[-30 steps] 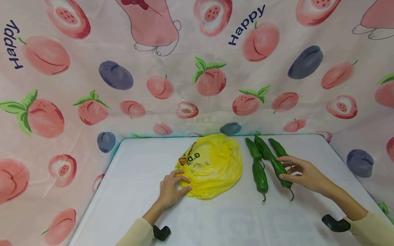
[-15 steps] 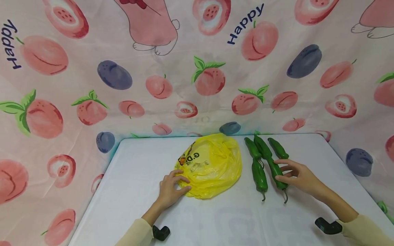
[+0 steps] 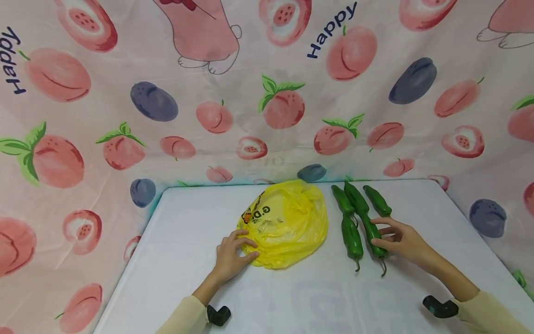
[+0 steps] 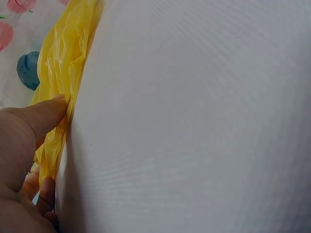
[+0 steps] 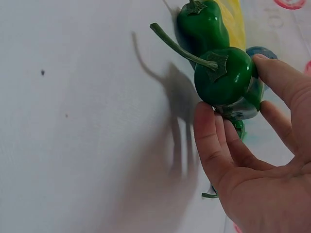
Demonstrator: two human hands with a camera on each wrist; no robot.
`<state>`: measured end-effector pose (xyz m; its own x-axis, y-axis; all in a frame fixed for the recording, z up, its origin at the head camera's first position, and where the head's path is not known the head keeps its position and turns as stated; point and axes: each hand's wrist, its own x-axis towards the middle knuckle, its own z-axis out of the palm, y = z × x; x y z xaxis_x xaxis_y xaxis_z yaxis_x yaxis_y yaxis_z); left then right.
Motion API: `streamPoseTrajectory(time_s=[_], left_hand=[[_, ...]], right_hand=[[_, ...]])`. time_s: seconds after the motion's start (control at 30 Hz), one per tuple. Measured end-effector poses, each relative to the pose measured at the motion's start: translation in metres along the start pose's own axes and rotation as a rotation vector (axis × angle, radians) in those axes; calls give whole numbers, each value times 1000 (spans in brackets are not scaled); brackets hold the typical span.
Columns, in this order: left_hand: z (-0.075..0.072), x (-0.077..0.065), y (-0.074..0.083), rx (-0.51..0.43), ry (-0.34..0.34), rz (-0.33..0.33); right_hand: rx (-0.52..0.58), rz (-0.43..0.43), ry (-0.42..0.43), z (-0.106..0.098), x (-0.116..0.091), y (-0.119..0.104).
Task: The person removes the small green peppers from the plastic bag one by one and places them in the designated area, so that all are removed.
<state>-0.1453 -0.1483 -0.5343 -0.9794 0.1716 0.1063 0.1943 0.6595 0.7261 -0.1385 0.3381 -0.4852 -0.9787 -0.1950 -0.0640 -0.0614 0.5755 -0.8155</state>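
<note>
In the head view a crumpled yellow plastic bag (image 3: pixel 292 227) with dark print lies on the white table. My left hand (image 3: pixel 231 260) grips its near-left edge; the left wrist view shows the thumb (image 4: pixel 46 114) on the bag and fingers curled at its lower edge. My right hand (image 3: pixel 406 239) holds a long green pepper (image 3: pixel 372 234) between thumb and fingers, its stem toward me. The right wrist view shows that pepper (image 5: pixel 226 75) from its stem end. Beside it to the left lies another green pepper (image 3: pixel 352 239), and more lie behind.
Farther back on the table (image 3: pixel 187 222) lie a green pepper (image 3: pixel 342 199) at the left, another pepper (image 3: pixel 355 195) in the middle and one (image 3: pixel 377 200) at the right. A fruit-print cloth (image 3: pixel 233 83) hangs behind the table and at both sides.
My right hand has shifted left with the held pepper, bringing it closer to the left row and apart from the far-right pepper. The left hand and the bag stay as they were.
</note>
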Motion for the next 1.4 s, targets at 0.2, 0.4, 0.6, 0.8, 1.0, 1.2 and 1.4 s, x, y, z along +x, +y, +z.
streamPoseTrajectory(time_s=[0.2, 0.4, 0.6, 0.8, 1.0, 1.2, 1.4], left_hand=[[0, 0, 2, 5, 5, -4], [-1, 0, 2, 9, 3, -8], [-1, 0, 2, 0, 0, -11], [-1, 0, 2, -2, 0, -11], [-1, -1, 3, -7, -1, -9], [-1, -1, 3, -10, -1, -10], [-1, -1, 3, -6, 1, -11]], right_hand=[[5, 20, -2, 2, 3, 2], [-7, 46, -6, 4, 6, 4], [8, 51, -13, 6, 7, 2], [6, 55, -4, 8, 7, 1], [2, 78, -5, 10, 8, 3], [-8, 87, -11, 11, 8, 5], [-4, 93, -13, 11, 9, 6]])
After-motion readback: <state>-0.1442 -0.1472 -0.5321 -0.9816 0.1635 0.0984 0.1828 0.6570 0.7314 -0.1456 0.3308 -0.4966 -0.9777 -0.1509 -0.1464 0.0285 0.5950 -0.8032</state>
